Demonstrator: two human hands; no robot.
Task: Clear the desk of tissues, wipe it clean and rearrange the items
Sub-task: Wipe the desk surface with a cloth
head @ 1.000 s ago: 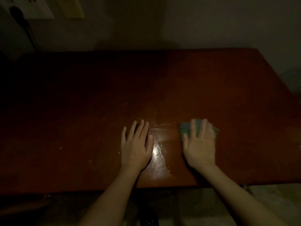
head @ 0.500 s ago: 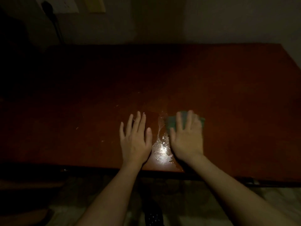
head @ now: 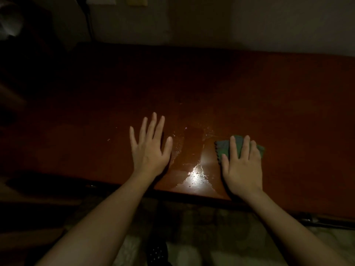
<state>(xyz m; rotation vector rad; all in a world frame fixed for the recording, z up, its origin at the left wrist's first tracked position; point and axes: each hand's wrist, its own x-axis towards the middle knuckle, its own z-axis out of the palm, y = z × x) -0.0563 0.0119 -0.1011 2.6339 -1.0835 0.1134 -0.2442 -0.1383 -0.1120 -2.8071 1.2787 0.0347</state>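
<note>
A dark reddish-brown wooden desk (head: pixel 240 89) fills the dim view. My right hand (head: pixel 242 166) lies flat with straight fingers on a green cloth (head: pixel 222 146), pressing it on the desk near the front edge. My left hand (head: pixel 149 146) rests flat, fingers spread, on the bare wood to the left. Between the two hands a wet smear (head: pixel 194 173) with small specks shines under a bright glare. No tissues show on the desk.
The desk's back edge meets a pale wall (head: pixel 269 24). A cable (head: pixel 88 20) hangs from a wall socket (head: pixel 100 0) at top left. The left side is very dark. Below the front edge lie a pale patterned floor (head: pixel 221 227) and a dark object (head: pixel 157 252).
My right hand slid left with the cloth, then back right, leaving a wiped strip in the wet patch. My left hand stayed flat. The camera view shifted left.
</note>
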